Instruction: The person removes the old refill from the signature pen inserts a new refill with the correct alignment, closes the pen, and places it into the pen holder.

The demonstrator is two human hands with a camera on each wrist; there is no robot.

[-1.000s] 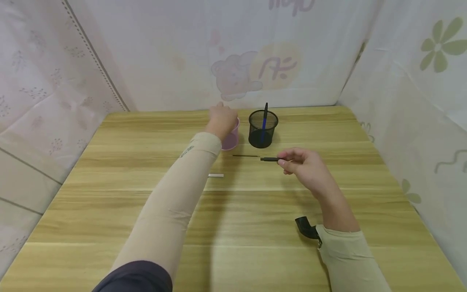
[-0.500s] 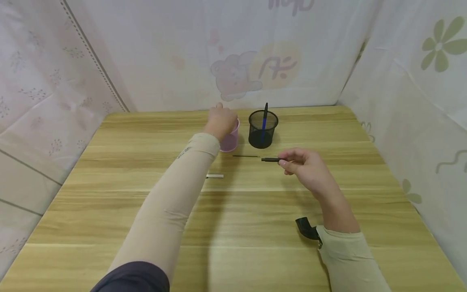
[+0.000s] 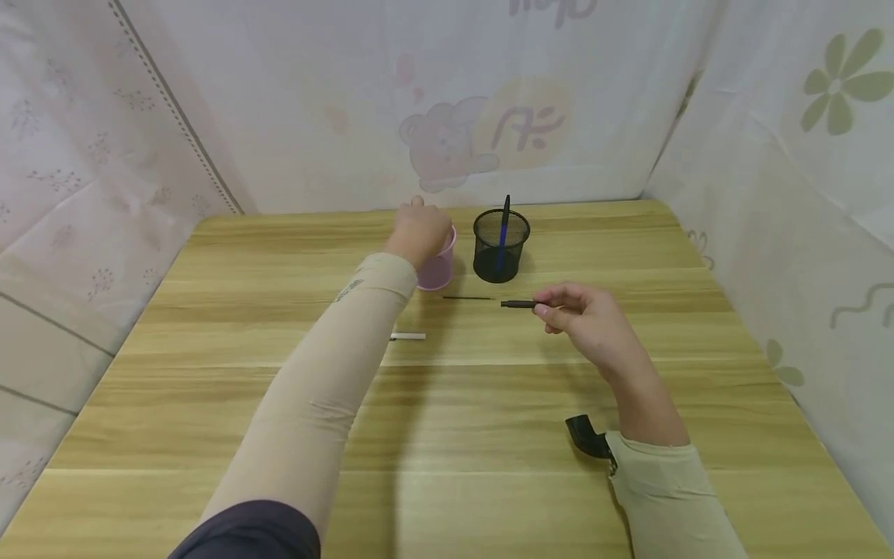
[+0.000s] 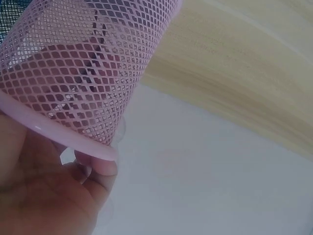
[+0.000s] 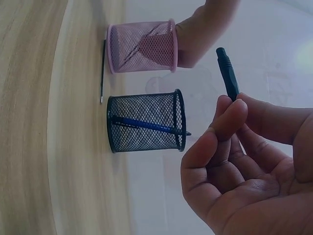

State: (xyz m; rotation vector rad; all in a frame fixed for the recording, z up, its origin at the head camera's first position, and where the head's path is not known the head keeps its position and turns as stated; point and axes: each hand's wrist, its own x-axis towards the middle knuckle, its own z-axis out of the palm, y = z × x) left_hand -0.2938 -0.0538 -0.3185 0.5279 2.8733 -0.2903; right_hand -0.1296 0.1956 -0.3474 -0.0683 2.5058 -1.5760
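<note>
My left hand [image 3: 421, 233] reaches down into the pink mesh pen cup [image 3: 438, 268], its fingers inside the mesh. Through the wall, in the right wrist view, these fingers [image 5: 154, 49] lie against a thin dark stick [image 5: 128, 58]; the mesh hides whether they pinch it. Between thumb and fingers, my right hand [image 3: 583, 318] holds up a short black pen barrel [image 3: 518, 304], its ridged end free. A thin dark pen refill [image 3: 468, 297] with a pale tip lies on the table before the pink cup. Closer to me is a white stick [image 3: 412, 336], partly behind the left sleeve.
A black mesh pen cup [image 3: 497, 252] stands right of the pink one, with a blue and black pen [image 3: 503, 233] leaning in it. Beside my right sleeve is a curved black piece [image 3: 587, 436]. Patterned cloth [image 3: 314, 116] hangs behind the wooden table [image 3: 489, 427].
My left hand and sleeve have shifted very slightly left, still in the pink cup. The right hand keeps the black barrel almost in place.
</note>
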